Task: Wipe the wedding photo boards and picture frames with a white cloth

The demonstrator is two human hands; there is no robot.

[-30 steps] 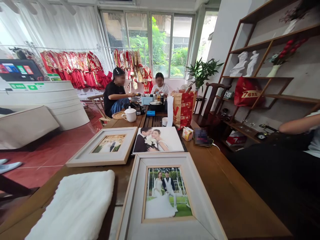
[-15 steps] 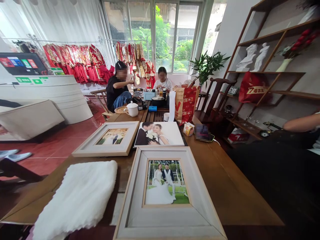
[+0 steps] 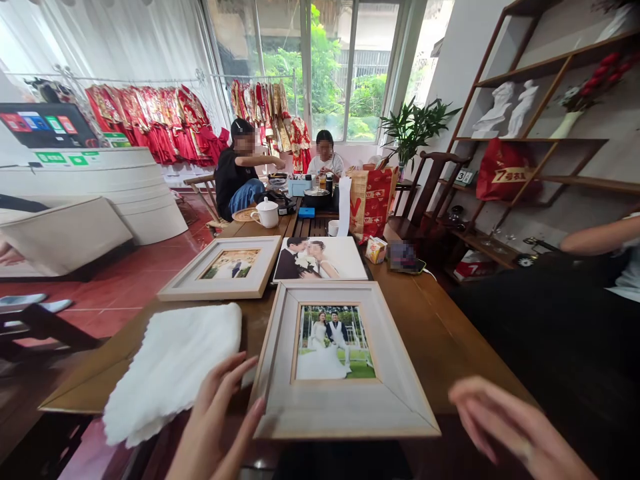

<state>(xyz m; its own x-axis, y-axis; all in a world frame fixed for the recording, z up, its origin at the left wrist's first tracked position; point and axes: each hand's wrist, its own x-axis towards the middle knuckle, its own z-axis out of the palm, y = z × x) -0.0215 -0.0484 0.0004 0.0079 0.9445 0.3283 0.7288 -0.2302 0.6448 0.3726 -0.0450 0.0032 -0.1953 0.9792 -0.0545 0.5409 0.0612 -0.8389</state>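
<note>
A pale wooden picture frame (image 3: 340, 407) with a wedding photo lies flat at the near end of the long wooden table (image 3: 440, 340). My left hand (image 3: 217, 420) is open, fingers spread, its fingertips at the frame's left edge and beside a folded white cloth (image 3: 173, 367). My right hand (image 3: 510, 427) hovers open to the right of the frame, slightly blurred, holding nothing. A second frame (image 3: 223, 267) and an unframed wedding print (image 3: 323, 259) lie further along the table.
A small box (image 3: 375, 250) and a phone (image 3: 404, 257) lie past the print. A teapot (image 3: 267, 213), cup and red bag (image 3: 370, 200) stand farther off, where two people sit. Another person's arm (image 3: 600, 237) is at the right, before wooden shelves. Red garments hang at the back.
Both my hands have come into view at the bottom, either side of the near frame. The view has tilted down, so the frames and cloth sit higher in the picture.
</note>
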